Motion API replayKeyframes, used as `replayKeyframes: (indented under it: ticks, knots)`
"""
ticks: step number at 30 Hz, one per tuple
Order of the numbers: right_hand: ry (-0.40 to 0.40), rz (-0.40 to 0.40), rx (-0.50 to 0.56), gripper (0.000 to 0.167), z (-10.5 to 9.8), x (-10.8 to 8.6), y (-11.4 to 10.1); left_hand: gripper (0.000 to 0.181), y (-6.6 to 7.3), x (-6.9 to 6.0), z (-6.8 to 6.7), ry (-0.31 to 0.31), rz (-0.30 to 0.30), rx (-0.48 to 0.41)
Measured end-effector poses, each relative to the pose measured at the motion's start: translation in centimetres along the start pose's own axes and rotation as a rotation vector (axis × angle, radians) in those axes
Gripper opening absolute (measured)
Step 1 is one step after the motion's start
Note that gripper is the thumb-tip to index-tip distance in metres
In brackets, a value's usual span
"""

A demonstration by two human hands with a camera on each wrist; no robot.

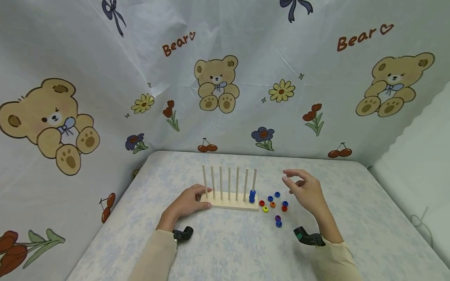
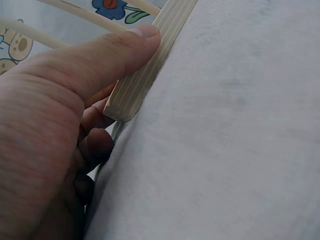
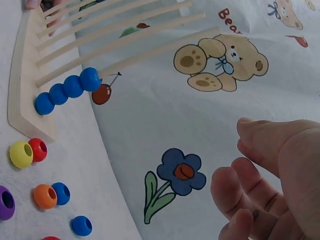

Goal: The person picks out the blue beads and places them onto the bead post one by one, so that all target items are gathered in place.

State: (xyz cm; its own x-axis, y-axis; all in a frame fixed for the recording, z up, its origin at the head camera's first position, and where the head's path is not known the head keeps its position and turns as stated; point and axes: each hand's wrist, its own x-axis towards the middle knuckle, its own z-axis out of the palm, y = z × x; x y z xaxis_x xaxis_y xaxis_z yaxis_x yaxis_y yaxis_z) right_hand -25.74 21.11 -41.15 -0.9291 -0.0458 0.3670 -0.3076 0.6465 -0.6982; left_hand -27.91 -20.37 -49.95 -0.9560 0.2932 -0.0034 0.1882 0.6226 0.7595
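Loose beads [image 1: 272, 204] lie near, just right of the rack [image 1: 228, 203]. The left hand [image 1: 189, 201] grips its left end, likely to steady it; the rightmost peg [image 1: 254, 177] keeps four blue beads [image 3: 73, 86] stacked, and the right hand [image 1: 306, 192] hovers empty, thumb and fingers apart.

right hand [image 3: 297, 172] at right, fingers [image 3: 225, 182] loosely bent, apart from the loose beads [image 3: 44, 197] at lower left. wooden peg rack [image 3: 22, 100] upper left, four blue beads [image 3: 73, 86] stacked on its end rod [image 3: 159, 51].

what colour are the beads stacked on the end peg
The stacked beads are all plain blue, best seen in the right wrist view.
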Motion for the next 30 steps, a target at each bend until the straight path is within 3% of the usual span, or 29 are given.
replayKeyframes:
  ticks: [7, 11, 22, 30]
  knots:
    - [-0.129, 0.057, 0.052, 0.04, -2.0, -0.2, 1.5, 0.051, 0.4, 0.2, 0.2, -0.007, 0.006, -0.023]
    - [-0.155, 0.085, 0.099, 0.041, -2.5, -0.1, 1.9, 0.051, 0.2, 0.2, 0.2, -0.004, 0.003, -0.022]
    - [-0.277, 0.177, 0.136, 0.047, -1.0, -0.1, 4.5, 0.05, 0.0, -0.4, 0.4, -0.007, -0.011, -0.02]
    - [-0.387, 0.174, 0.132, 0.037, 0.1, 0.0, 5.7, 0.05, 0.1, -0.4, 0.0, 0.005, 0.012, -0.019]
